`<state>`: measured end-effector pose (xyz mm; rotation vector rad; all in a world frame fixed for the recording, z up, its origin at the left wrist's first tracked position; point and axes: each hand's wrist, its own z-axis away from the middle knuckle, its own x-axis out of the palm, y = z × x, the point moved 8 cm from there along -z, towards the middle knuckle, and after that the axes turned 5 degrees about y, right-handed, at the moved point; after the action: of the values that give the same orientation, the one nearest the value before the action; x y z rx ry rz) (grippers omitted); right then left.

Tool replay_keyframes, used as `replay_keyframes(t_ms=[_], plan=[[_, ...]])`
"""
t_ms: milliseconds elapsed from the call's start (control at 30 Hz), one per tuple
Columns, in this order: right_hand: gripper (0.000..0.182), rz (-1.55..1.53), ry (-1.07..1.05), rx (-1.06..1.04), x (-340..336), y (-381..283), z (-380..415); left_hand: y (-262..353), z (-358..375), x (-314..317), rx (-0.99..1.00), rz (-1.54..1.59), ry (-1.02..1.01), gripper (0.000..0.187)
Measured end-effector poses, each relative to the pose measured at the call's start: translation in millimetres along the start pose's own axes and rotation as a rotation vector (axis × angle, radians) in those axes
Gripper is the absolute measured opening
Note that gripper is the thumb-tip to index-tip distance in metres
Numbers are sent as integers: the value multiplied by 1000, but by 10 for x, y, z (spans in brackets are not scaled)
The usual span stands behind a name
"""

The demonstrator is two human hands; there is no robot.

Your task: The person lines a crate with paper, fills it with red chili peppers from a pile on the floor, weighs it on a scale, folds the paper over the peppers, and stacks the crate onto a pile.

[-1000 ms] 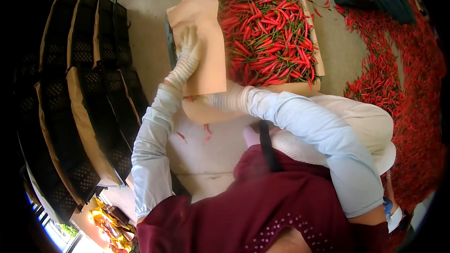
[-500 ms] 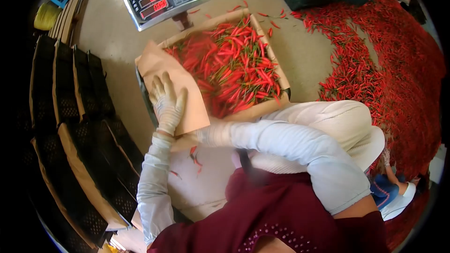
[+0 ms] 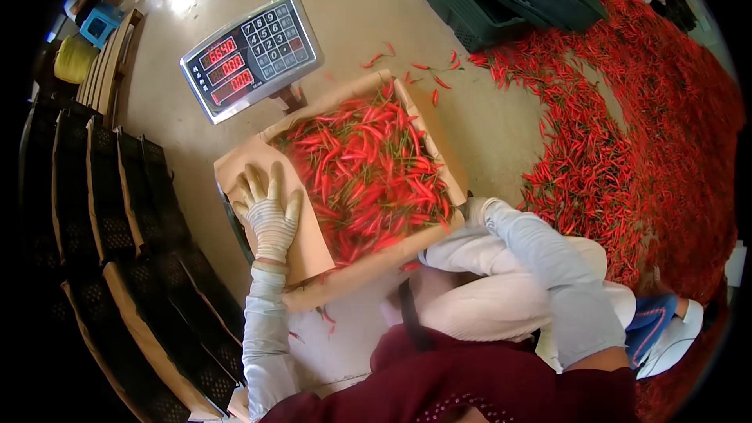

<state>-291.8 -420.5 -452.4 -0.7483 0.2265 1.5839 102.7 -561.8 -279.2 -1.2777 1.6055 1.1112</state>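
Observation:
A crate lined with brown paper (image 3: 376,254) holds a heap of red chili peppers (image 3: 360,164) with green stems. My left hand (image 3: 270,215), in a pale knit glove, lies flat with fingers spread on the paper flap (image 3: 301,251) folded over the crate's left side. The gloved right hand (image 3: 478,210) is at the crate's near right corner, by the paper edge; its fingers are mostly hidden there. Behind the crate stands a scale display (image 3: 252,57) with lit red digits.
Black crates (image 3: 149,305) with paper liners line the left side. A large pile of chili peppers (image 3: 666,157) covers the floor at right. Green crates (image 3: 501,0) stand at the top, a blue stool (image 3: 100,23) at upper left. Other people are partly visible at the edges.
My right hand has moved from the crate's near left corner to its near right corner. The left hand stays flat on the flap. The view has shifted, and the display digits differ.

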Motion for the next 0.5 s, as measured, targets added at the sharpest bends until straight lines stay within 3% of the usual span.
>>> replay_keyframes(t_ms=[67, 167, 233, 500], plan=[[46, 42, 173, 21, -163, 39, -190, -243, -62, 62, -184, 95, 121, 65], [47, 44, 488, 43, -751, 33, -291, 9, -88, 95, -29, -106, -30, 61], [48, 15, 644, 35, -1095, -21, -197, 65, -55, 122, -36, -131, -9, 58], [57, -60, 989, -90, -1918, -650, 503, 268, -9, 102, -138, -140, -71, 52]])
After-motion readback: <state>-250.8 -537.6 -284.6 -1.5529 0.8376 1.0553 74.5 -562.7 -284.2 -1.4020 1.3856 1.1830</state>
